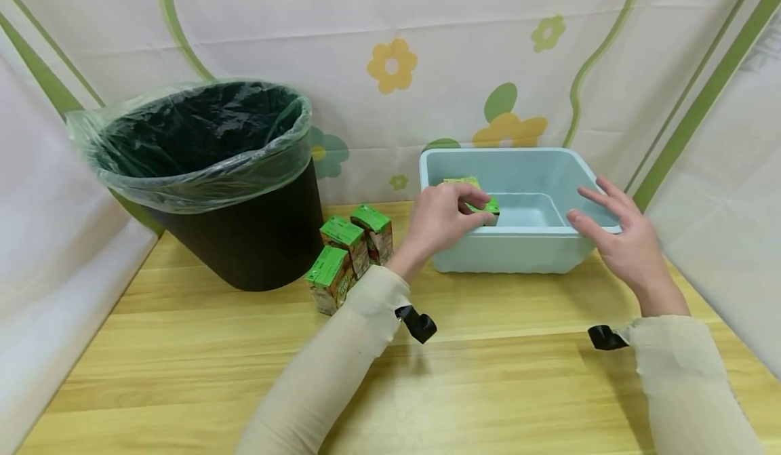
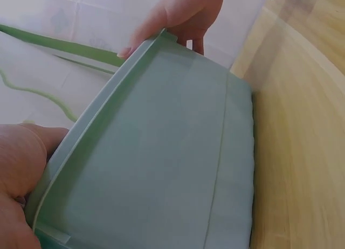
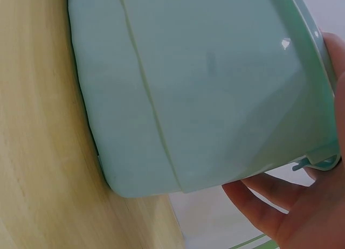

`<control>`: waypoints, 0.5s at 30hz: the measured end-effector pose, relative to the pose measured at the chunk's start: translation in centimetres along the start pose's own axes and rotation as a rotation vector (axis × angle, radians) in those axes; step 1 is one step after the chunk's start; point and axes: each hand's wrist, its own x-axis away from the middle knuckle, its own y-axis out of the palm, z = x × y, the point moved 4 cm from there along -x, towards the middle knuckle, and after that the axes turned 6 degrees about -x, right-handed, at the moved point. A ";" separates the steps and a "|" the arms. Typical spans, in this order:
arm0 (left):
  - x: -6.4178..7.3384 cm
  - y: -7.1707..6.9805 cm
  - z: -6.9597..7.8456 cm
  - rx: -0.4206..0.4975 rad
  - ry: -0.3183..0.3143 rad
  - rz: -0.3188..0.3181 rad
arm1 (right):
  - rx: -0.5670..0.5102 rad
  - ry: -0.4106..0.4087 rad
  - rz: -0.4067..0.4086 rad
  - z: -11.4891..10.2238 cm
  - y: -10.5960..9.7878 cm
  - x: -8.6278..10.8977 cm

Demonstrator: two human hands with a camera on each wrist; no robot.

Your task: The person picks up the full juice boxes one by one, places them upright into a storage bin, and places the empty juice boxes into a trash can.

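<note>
My left hand (image 1: 442, 214) reaches over the front left rim of a pale blue-green plastic tub (image 1: 506, 251). Its thumb and fingers pinch a small green-topped carton (image 1: 493, 205) inside. Another carton (image 1: 464, 181) shows just behind, partly covered by the hand. At the tub's front right corner, my right hand (image 1: 631, 238) has its fingers spread and fairly straight, with the thumb over the front rim. The right wrist view shows fingers (image 3: 259, 206) of that hand against the tub's outer side. In the left wrist view, the tub's front wall hides the cartons.
Three more cartons with green tops (image 1: 343, 231) stand in a slanting row on the wooden table (image 1: 488, 373). Left of them is a black trash bin (image 1: 256, 245) lined with a clear greenish bag (image 1: 201, 187). A white flowered curtain (image 1: 445, 55) hangs close behind.
</note>
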 end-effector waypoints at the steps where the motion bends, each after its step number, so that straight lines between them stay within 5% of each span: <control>1: 0.1 0.0 0.0 -0.015 0.001 0.005 | 0.002 -0.001 -0.001 0.0 0.0 0.0; 15: 0.4 0.2 0.2 -0.073 0.036 0.053 | 0.000 -0.009 0.000 -0.1 0.1 0.1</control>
